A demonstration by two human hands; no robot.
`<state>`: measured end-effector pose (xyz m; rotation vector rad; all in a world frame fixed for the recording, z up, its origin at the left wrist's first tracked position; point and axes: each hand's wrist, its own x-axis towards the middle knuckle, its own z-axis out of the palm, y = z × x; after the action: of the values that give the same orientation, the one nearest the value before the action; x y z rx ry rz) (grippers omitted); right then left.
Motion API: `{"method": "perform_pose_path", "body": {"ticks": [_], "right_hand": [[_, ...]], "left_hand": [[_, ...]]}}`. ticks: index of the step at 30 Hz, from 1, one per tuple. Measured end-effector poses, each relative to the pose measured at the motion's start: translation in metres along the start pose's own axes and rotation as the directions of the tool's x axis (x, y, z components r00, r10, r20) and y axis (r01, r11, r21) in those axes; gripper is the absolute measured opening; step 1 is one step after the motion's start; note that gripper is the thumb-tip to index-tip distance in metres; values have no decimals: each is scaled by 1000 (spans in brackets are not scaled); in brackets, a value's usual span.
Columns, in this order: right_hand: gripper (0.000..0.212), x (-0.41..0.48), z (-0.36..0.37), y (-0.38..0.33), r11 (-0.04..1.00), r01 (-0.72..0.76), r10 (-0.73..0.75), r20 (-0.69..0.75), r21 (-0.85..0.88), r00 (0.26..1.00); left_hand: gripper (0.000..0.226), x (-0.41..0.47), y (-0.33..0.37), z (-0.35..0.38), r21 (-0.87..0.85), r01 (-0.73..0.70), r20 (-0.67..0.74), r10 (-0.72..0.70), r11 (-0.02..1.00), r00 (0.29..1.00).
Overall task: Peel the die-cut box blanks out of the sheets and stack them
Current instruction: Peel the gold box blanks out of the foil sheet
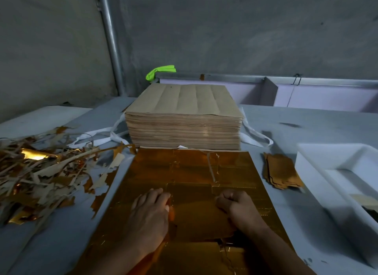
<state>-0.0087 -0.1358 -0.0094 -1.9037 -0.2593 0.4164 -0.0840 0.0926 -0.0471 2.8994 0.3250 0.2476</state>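
Observation:
A gold foil die-cut sheet (190, 172) lies flat on the table in front of me, with cut lines and some torn gaps showing. My left hand (150, 217) lies on its left part with the fingers curled down at a cut edge. My right hand (238, 206) is bunched into a fist and presses on the sheet's right part, beside a box blank (196, 211) lying between both hands. A small stack of peeled gold blanks (281, 173) sits to the right of the sheet. Behind the sheet stands a tall stack of sheets (184, 119), brown side up.
A heap of torn gold and brown waste strips (41, 172) covers the table's left side. White strapping (96, 138) trails around the tall stack. A white foam tray (335, 172) stands at the right. A metal pole (110, 39) and green cloth (161, 71) are behind.

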Motion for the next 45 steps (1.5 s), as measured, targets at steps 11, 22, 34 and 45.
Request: {"method": "perform_pose_path", "body": {"ticks": [11,22,34,45], "right_hand": [[27,1,-16,0,823,-103,173,-74,558,982],[28,4,-16,4,859,-23,109,-137,512,985],[34,6,-17,4,808,-33,118,-106,589,987],[28,7,-15,6,853,40,56,-168,520,984]], "left_hand": [[28,18,14,-25,3,58,106,-58,998,993],[14,78,74,-58,-755,417,366,-203,505,908],[10,93,76,-62,-765,479,394,-275,431,877],[17,83,95,-51,-821,516,461,-250,245,852]]}}
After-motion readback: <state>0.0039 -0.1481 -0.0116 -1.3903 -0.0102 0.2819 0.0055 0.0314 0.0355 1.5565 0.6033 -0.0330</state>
